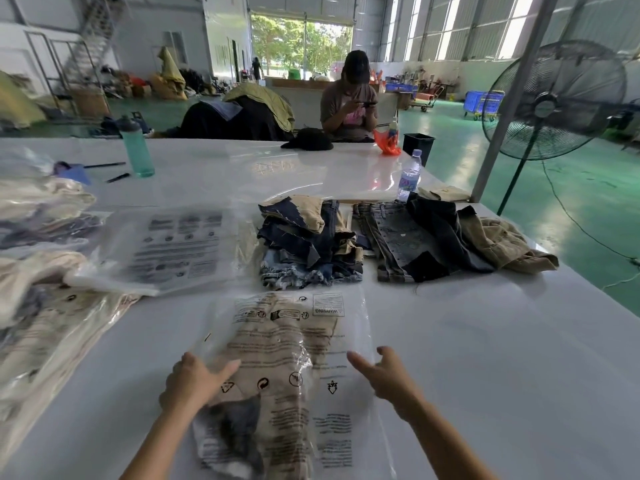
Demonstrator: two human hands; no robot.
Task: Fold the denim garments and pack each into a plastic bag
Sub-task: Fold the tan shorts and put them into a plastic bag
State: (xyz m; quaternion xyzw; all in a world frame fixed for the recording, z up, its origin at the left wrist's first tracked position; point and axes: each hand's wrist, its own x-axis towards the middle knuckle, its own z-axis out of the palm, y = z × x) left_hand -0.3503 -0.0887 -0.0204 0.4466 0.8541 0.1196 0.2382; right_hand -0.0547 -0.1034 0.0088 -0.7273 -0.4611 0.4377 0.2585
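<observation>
A clear printed plastic bag lies on the white table in front of me, with a folded beige and blue denim garment inside. My left hand rests on the bag's left edge, fingers relaxed. My right hand hovers over the bag's right side, fingers extended, gripping nothing. Behind the bag sits a pile of folded denim pieces. To its right lie grey studded shorts, dark denim and a tan garment. A stack of empty printed bags lies at the left.
Packed bags pile along the left edge. A teal bottle, a water bottle and a black bin stand further back. A person sits across the table. A pole and a standing fan are at the right.
</observation>
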